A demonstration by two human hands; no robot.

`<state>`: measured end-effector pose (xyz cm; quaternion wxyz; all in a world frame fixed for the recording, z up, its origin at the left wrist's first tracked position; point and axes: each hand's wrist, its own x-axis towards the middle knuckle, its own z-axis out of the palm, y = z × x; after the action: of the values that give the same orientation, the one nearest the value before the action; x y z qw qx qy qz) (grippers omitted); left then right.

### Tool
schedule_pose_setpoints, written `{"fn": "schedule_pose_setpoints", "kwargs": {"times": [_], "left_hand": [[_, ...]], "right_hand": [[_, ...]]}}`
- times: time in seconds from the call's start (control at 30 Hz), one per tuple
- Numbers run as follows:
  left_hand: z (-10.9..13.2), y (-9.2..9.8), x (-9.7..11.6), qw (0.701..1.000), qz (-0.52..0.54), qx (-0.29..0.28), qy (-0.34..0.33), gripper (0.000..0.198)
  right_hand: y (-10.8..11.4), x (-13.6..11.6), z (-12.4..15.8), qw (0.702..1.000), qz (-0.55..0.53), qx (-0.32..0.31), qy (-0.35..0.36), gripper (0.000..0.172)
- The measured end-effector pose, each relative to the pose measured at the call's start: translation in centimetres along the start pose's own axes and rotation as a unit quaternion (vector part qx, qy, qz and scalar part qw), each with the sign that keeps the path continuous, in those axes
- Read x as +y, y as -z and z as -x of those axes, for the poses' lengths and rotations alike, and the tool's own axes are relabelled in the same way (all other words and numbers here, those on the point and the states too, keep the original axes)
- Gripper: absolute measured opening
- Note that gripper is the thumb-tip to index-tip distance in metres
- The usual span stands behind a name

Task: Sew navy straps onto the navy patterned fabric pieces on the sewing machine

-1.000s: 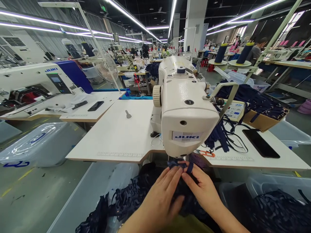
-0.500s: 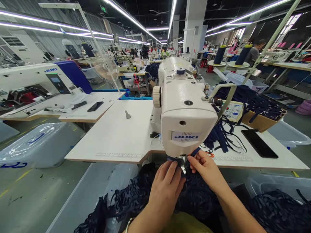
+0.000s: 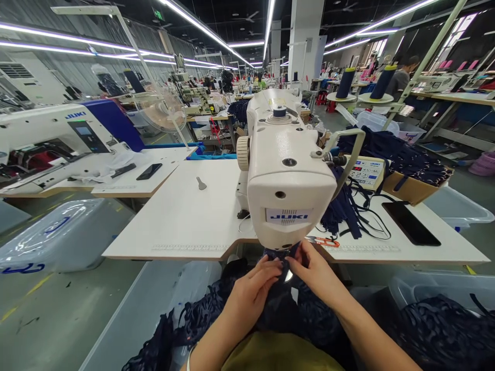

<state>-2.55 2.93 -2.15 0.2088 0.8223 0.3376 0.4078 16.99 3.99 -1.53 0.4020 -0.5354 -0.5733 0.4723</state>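
Observation:
My left hand (image 3: 253,288) is closed on dark navy fabric (image 3: 279,304) just below the head of a white sewing machine (image 3: 292,190). Its fingertips pinch the cloth on the left of the needle area. On the right side, my right hand (image 3: 317,270) also pinches the navy fabric, thumb and fingers pressed together close under the machine head. The needle and presser foot are mostly hidden by the head and my fingers. A small bright shiny spot shows between the hands. More of the cloth hangs down toward my lap.
Orange-handled thread snips (image 3: 327,241) lie right of the machine, near navy strips (image 3: 344,214) and a black phone (image 3: 410,222). A control box (image 3: 365,172) stands behind. A small grey metal piece (image 3: 201,183) rests on the white table (image 3: 185,216). Plastic bins (image 3: 116,330) hold navy garments below.
My left hand has drawn its fingers together on the fabric and shifted slightly left. My right hand has moved slightly lower. More cloth shows below the needle area, and the snips are more visible.

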Motion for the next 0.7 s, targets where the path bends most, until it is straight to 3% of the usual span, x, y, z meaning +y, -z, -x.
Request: {"fn": "schedule_pose_setpoints", "kwargs": {"times": [0.17, 0.3, 0.5, 0.7], "left_hand": [[-0.2, 0.2, 0.1, 0.999, -0.014, -0.025, -0.029, 0.021], [-0.6, 0.5, 0.4, 0.989, -0.089, -0.065, -0.094, 0.023], [-1.1, 1.3, 0.8, 0.98, -0.149, -0.078, -0.107, 0.029], [-1.1, 1.4, 0.7, 0.972, -0.181, -0.086, -0.121, 0.03]], "right_hand": [[-0.9, 1.4, -0.2, 0.996, -0.083, -0.001, -0.009, 0.017], [-1.1, 1.6, -0.4, 0.991, -0.134, 0.012, -0.015, 0.02], [-1.1, 1.1, -0.1, 0.987, -0.162, 0.013, -0.009, 0.023], [-2.2, 1.3, 0.1, 0.984, -0.169, 0.058, -0.015, 0.03]]}}
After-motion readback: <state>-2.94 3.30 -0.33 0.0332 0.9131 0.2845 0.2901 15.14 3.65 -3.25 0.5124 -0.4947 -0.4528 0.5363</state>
